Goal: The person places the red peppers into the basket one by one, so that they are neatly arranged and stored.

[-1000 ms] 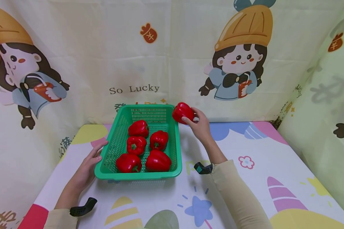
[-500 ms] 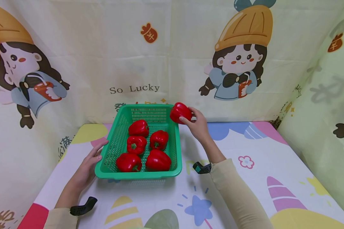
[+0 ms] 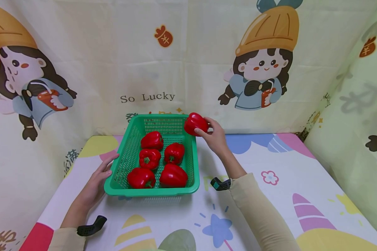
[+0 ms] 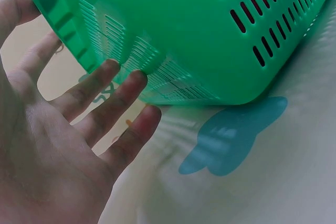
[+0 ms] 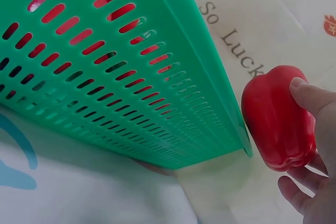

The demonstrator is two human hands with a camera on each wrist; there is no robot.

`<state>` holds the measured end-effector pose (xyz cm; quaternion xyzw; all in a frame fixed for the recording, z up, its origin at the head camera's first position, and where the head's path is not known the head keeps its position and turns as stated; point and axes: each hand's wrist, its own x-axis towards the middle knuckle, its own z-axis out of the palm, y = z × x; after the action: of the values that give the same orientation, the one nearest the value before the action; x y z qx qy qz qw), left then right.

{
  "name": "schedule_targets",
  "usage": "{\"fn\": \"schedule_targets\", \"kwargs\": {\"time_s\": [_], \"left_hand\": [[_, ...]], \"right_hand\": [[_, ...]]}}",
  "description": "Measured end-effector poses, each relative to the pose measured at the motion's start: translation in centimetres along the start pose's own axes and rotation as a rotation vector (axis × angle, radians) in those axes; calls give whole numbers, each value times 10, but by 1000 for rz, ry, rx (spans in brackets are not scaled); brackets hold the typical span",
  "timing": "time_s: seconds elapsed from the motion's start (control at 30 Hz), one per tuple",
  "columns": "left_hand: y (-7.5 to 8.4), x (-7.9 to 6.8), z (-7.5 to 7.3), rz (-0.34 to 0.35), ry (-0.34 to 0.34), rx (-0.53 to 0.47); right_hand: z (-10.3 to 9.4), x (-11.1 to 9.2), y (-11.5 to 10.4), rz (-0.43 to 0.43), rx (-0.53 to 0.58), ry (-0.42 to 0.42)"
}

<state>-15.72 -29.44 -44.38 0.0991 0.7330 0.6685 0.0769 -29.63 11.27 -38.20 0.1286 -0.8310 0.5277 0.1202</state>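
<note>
My right hand (image 3: 215, 137) grips a glossy red bell pepper (image 3: 196, 124) above the far right corner of a green plastic basket (image 3: 196, 164). In the right wrist view, the thumb lies on the near face of the same bell pepper (image 5: 278, 116) and other fingers curl behind and below it. My left hand (image 3: 95, 183) is at the basket's left side, its fingertips right at the rim. In the left wrist view, its fingers (image 4: 113, 100) reach loosely toward the slotted basket wall (image 4: 173, 35). Several red bell peppers, one at the front right (image 3: 173, 176), sit inside the basket.
The basket stands on a table with a printed cloth (image 3: 238, 216). A patterned curtain (image 3: 204, 52) hangs right behind the table, and another one (image 3: 348, 115) borders it on the right. Black wrist devices (image 3: 91, 226) sit at both sleeves.
My right hand has moved slightly left with the bell pepper, bringing it further over the basket's far right corner. The left hand and the basket have stayed in place.
</note>
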Motion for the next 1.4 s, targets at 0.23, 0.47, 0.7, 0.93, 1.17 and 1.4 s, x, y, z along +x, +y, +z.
{"fn": "schedule_targets", "kwargs": {"time_s": [0.23,0.47,0.7,0.93,1.17,1.4], "left_hand": [[-1,1,0,-6,6,5],[-1,2,0,-5,5,7],[0,2,0,-7,6,8],[0,2,0,-6,4,6],[-1,2,-1,3,-5,-5],[0,1,-1,8,-11,-3]], "right_hand": [[2,1,-1,-2,1,0],[3,2,-3,-7,2,-7],[4,3,-6,-10,-8,-20],[6,4,-7,-12,-11,-40],[6,4,-6,3,4,-54],[7,3,-6,10,33,-70]]}}
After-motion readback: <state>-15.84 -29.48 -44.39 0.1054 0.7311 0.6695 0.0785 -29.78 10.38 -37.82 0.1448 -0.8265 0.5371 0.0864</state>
